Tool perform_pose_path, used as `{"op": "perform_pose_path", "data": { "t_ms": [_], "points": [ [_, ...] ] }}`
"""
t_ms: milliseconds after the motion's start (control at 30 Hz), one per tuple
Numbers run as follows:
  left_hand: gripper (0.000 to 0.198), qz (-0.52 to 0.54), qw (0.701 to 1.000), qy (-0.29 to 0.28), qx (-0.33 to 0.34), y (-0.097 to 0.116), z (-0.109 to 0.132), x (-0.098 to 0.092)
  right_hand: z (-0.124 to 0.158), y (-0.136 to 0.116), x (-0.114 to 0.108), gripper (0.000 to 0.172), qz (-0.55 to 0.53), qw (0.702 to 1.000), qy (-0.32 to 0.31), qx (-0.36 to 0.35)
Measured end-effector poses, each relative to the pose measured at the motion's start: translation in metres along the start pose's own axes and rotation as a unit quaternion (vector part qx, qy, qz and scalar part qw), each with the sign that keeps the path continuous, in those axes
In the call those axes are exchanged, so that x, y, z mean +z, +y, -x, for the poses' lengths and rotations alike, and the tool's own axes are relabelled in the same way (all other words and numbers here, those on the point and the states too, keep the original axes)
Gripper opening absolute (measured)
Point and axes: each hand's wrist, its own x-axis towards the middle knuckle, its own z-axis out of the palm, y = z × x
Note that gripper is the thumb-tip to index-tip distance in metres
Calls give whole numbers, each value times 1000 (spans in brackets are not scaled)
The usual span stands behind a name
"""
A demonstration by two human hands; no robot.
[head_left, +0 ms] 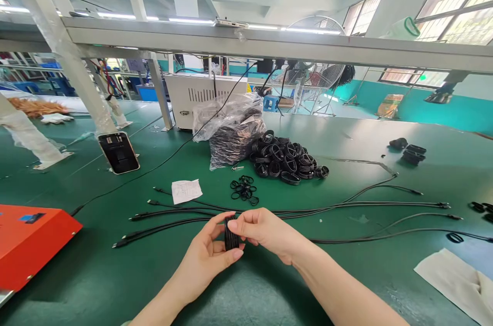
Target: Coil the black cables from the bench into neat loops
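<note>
A small coil of black cable (231,237) stands on edge between my two hands, just above the green table. My left hand (202,256) grips it from the left, fingers behind and thumb below. From the right, my right hand (265,233) is closed, its thumb pressing on the coil's upper part; its other fingertips are partly hidden. Beyond the hands, several long black cables (350,205) with plugs at their ends stretch across the table. Small black rings (244,190) lie loose behind them, with a big heap of coiled cables (288,156) farther back.
Beside the heap sits a clear plastic bag (236,136) of dark items. A paper slip (186,191) lies left of the rings. An orange-red machine (36,244) occupies the left edge, a phone (119,152) leans on a post, and a pale cloth (458,282) lies at right.
</note>
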Motion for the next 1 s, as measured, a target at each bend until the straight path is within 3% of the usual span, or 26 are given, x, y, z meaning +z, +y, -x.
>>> {"op": "perform_pose_path", "data": {
  "t_ms": [233, 467, 700, 867, 1000],
  "points": [
    [74, 5, 1000, -18, -7, -1, 2, 1, -4, 6, -4, 50, 16, 1000, -9, -20],
    [66, 7, 1000, 7, -22, 7, 3, 3, -3, 3, -9, 52, 131, 991, 27, -31],
    [65, -7, 1000, -6, -18, 10, 5, 2, -8, 8, -9, 49, 16, 1000, -21, 7],
    [64, -21, 1000, 1, -4, 11, 5, 1, -12, 11, -18, 49, 11, 998, -63, 2],
    [61, -4, 1000, 7, -2, 14, 5, 2, -1, -5, -22, 52, 95, 995, -11, -18]
  ]
}}
